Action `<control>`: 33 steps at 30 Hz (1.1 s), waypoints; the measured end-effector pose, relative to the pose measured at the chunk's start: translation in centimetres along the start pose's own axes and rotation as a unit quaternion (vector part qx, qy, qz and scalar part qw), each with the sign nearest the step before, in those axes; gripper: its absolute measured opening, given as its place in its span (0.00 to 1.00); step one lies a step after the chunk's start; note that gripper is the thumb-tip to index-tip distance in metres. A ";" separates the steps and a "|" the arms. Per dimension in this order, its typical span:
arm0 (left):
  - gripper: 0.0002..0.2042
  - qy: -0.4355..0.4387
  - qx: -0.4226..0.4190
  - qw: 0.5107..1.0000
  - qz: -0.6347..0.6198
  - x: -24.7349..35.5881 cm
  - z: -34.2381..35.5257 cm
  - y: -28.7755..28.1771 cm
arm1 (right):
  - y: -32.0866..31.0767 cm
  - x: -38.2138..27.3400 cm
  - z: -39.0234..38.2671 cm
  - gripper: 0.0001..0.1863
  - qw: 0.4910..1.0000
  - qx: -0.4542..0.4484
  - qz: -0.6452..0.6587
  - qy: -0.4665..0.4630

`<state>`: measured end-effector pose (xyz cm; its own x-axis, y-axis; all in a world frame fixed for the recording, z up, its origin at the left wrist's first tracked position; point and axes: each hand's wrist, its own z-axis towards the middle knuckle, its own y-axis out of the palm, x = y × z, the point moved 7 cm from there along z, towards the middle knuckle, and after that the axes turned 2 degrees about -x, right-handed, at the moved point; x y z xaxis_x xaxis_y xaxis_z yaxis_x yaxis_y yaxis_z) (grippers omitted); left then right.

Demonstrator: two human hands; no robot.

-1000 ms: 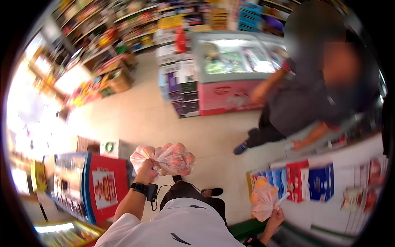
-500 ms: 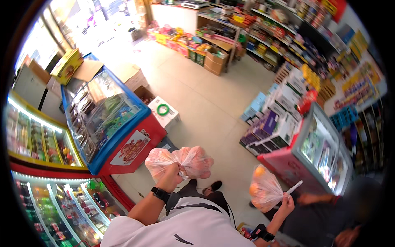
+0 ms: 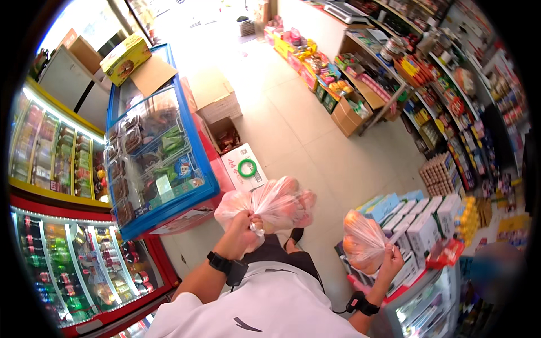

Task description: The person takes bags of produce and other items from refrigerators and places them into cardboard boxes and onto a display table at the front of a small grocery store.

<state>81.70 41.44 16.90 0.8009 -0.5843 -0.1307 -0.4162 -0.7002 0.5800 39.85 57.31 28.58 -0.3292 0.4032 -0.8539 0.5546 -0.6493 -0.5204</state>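
My left hand (image 3: 243, 230) is closed round the gathered neck of a thin, see-through plastic bag of fruit (image 3: 284, 198), full of round pinkish-orange pieces. The bulge parts into two lobes, and I cannot tell whether that is one bag or two. On the right, my right hand (image 3: 391, 260) pinches the twisted top of a smaller plastic bag of orange fruit (image 3: 360, 239). Both bags hang in front of my body above the floor, apart from each other. The exact kind of fruit is blurred by the plastic.
A blue-rimmed chest freezer (image 3: 205, 169) stands left, with lit drinks coolers (image 3: 84, 270) nearer me. Beyond my left bag sits a white carton (image 3: 236, 158) with a green tape roll (image 3: 247, 168). Stacked cartons (image 3: 422, 231), egg trays (image 3: 438, 176) and stocked shelves line the right.
My view has turned right and I have moved forward, so the freezer and white carton appear closer. Both bags remain in my hands. The person at the lower right has mostly left view.
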 end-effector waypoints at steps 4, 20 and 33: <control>0.06 0.004 -0.084 0.995 -0.055 4.0 5.2 10.3 | 6.6 -4.5 12.5 0.13 0.997 -0.043 -0.003 -0.061; 0.02 0.270 -0.094 0.957 -0.047 33.5 22.8 39.9 | 41.6 -29.8 53.1 0.12 0.984 -0.139 0.004 -0.113; 0.04 0.315 0.042 0.939 -0.131 64.8 39.1 49.8 | 87.9 -49.3 73.4 0.11 0.917 -0.349 0.021 -0.193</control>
<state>96.08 -47.34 5.81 0.9652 -0.0465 0.2574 -0.1800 -0.8321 0.5246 48.70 -67.01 24.16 -0.4673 0.0411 -0.8832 0.8827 -0.0346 -0.4686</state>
